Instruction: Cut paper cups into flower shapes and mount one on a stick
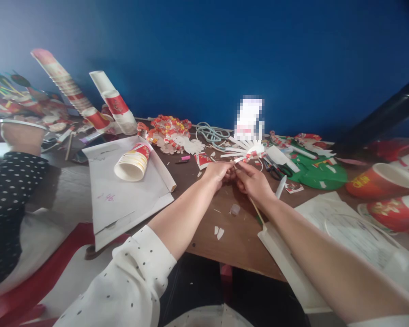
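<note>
Both my hands meet over the middle of the brown table [204, 236]. My left hand [221, 174] has its fingers closed at the near edge of a paper cup cut into fanned strips [250, 149]. From the other side, my right hand [254, 181] also pinches that cut cup. Its white strips spread out away from me, and red and white bits show near its base. Fingertips hide the exact spot of the grip. A thin stick [258, 211] runs down below my right hand. Black-handled scissors [279, 170] lie just beyond it.
On the left, stacked paper cups [131, 165] lie on a white board [122, 204], with leaning cup towers [73, 93] behind. Cut paper flowers [172, 131] and cord [213, 134] lie ahead. Right are a green disc [318, 170] and red cups [383, 179]. A person's dotted sleeve [13, 195] is far left.
</note>
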`<control>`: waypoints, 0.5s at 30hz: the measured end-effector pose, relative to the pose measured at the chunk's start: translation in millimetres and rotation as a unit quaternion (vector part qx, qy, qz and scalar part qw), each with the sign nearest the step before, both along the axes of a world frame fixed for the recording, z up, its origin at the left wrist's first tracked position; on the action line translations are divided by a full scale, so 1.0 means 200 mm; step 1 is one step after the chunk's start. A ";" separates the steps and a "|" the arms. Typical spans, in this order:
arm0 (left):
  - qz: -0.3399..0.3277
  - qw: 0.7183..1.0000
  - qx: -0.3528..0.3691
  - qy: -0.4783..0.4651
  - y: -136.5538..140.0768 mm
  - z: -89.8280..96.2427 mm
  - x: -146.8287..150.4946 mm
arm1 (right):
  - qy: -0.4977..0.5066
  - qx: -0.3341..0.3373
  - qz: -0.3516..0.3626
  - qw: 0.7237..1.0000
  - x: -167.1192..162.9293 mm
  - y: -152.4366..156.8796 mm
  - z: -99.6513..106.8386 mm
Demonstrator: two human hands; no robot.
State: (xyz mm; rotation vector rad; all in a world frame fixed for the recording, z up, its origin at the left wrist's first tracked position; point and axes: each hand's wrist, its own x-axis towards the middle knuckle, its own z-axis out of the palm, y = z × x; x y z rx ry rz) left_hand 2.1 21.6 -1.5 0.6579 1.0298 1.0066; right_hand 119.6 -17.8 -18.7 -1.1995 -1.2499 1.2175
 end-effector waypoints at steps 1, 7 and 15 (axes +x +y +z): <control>0.001 1.000 0.002 -0.004 0.00 0.00 0.00 | 0.017 -0.007 0.003 1.000 0.00 0.00 0.00; -0.002 1.000 0.018 -0.007 0.00 -0.02 0.00 | 0.086 -0.033 0.001 0.996 -0.02 -0.02 0.02; -0.003 1.000 0.018 -0.017 -0.01 -0.01 0.00 | 0.087 -0.047 -0.008 0.995 -0.02 -0.03 0.04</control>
